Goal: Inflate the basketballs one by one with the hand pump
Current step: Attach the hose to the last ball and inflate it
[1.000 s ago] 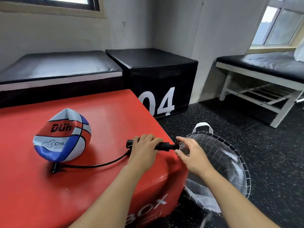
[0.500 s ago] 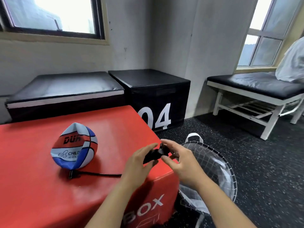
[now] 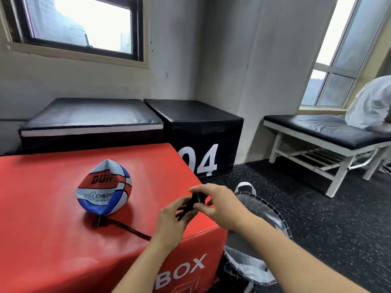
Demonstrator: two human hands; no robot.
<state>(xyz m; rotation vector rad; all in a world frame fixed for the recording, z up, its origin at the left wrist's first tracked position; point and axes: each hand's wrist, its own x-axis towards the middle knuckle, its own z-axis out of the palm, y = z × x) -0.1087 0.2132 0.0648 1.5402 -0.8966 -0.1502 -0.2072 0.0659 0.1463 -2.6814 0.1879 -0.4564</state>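
Note:
A deflated red, white and blue basketball [image 3: 104,188] sits crumpled on the red box [image 3: 53,246]. A black hose [image 3: 129,229] runs from under the ball toward my hands. The small black hand pump [image 3: 193,203] is held tilted above the box's right corner. My left hand [image 3: 171,220] grips its lower body. My right hand [image 3: 215,203] curls round its upper end. Most of the pump is hidden by my fingers.
A clear mesh basket [image 3: 262,235] with a white handle stands on the dark floor right of the box. Behind are a black box marked 04 [image 3: 198,132], a low black padded bench [image 3: 91,121], and a white-framed bench [image 3: 330,134] under the right window.
Both hands lifted the pump off the box top and tilted it upright; the right hand closed over its top end. The camera tilted up. The ball stayed put.

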